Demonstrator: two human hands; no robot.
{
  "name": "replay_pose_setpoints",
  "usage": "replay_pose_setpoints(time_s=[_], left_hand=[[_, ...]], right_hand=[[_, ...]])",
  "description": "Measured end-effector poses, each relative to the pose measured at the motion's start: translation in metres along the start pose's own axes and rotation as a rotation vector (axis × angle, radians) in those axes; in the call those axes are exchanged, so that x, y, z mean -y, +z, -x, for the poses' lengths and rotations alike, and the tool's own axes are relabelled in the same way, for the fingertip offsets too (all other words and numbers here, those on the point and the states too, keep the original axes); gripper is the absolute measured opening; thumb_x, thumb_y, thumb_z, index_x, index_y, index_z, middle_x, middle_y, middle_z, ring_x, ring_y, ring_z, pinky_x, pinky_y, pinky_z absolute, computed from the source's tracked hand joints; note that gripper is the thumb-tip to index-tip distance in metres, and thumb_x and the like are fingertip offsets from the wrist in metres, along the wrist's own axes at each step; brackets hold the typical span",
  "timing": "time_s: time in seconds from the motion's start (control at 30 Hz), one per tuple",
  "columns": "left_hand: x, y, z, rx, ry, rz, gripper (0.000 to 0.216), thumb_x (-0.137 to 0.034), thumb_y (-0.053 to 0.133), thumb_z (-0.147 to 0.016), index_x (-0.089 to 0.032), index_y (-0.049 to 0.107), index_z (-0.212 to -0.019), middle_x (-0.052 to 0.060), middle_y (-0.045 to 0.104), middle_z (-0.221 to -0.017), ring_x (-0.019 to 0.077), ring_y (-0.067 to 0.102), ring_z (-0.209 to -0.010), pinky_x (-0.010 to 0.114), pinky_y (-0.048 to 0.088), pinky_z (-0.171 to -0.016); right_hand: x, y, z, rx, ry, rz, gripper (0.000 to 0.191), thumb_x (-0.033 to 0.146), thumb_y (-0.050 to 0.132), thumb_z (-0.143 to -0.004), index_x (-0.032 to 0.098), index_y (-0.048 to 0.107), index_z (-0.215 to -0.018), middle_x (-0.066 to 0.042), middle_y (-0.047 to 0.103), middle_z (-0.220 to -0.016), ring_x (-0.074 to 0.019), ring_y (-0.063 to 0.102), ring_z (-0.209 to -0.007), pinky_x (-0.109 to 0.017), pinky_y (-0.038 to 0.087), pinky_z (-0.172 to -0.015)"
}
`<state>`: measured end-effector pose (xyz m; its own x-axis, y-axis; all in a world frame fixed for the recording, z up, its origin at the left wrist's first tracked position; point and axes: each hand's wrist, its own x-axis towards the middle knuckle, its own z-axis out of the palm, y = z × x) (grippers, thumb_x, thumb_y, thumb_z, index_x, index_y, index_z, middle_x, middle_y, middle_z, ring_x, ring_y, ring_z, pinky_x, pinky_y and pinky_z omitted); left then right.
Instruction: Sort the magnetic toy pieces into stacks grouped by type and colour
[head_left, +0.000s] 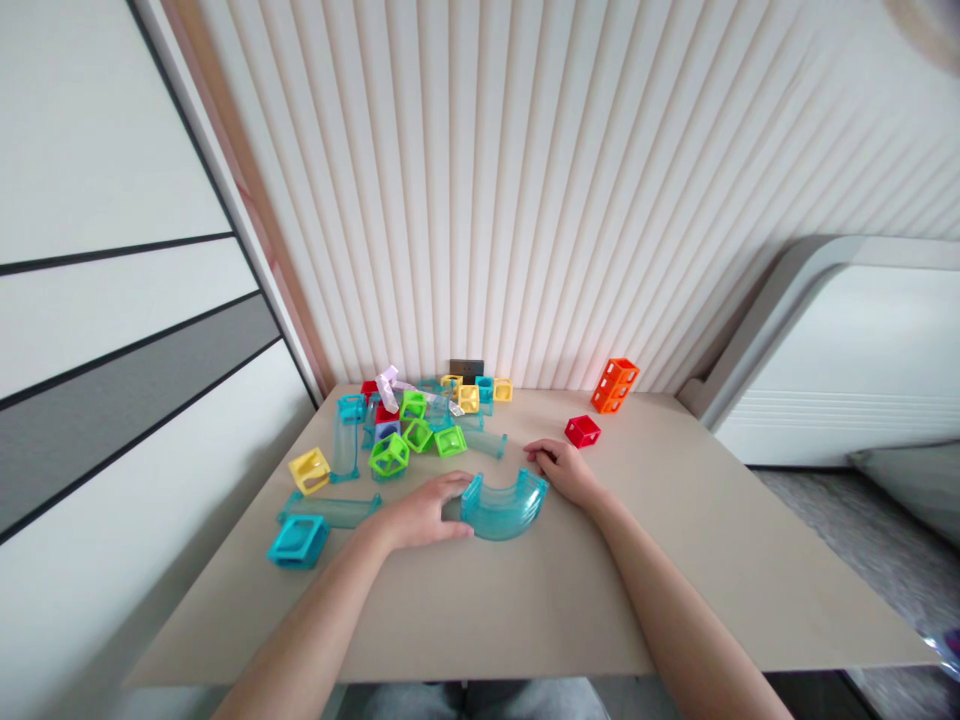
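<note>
A curved translucent blue track piece (504,512) lies on the table in front of me. My left hand (426,512) is closed on its left end, fingers behind and thumb in front. Just beyond its right end, my right hand (566,472) rests on the table with the fingers curled in, and nothing shows in it. A red cube frame (583,431) sits a little past the right hand, apart from it. Left of my left hand lie a straight translucent track piece (337,512) and a blue square block (298,541).
Several green cube frames (389,455), yellow cubes (469,398) and translucent track pieces (345,445) are heaped at the back left. A yellow frame (310,469) lies near the left edge. An orange stack (615,385) stands at the back right by the ribbed wall (480,200).
</note>
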<state>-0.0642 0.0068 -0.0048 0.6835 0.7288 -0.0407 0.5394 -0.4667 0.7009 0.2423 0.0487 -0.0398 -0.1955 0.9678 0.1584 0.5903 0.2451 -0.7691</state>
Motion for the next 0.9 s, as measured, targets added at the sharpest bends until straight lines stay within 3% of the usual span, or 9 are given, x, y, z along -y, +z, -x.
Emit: replay_pose_setpoints(time_s=[0.9], left_hand=[[-0.0015,-0.0004,0.0004,-0.007,0.002,-0.012,0.068,-0.043,0.073,-0.078,-0.026,0.051,-0.140,0.005,0.048,-0.151,0.0273,0.041,-0.140,0.039,0.029,-0.119]], right_hand=[[0.0018,0.0002,-0.0002,-0.004,0.005,-0.003,0.030,0.021,0.046,-0.083,0.017,0.072,-0.097,-0.006,0.074,-0.085,-0.0167,0.066,-0.064,-0.028,0.053,-0.063]])
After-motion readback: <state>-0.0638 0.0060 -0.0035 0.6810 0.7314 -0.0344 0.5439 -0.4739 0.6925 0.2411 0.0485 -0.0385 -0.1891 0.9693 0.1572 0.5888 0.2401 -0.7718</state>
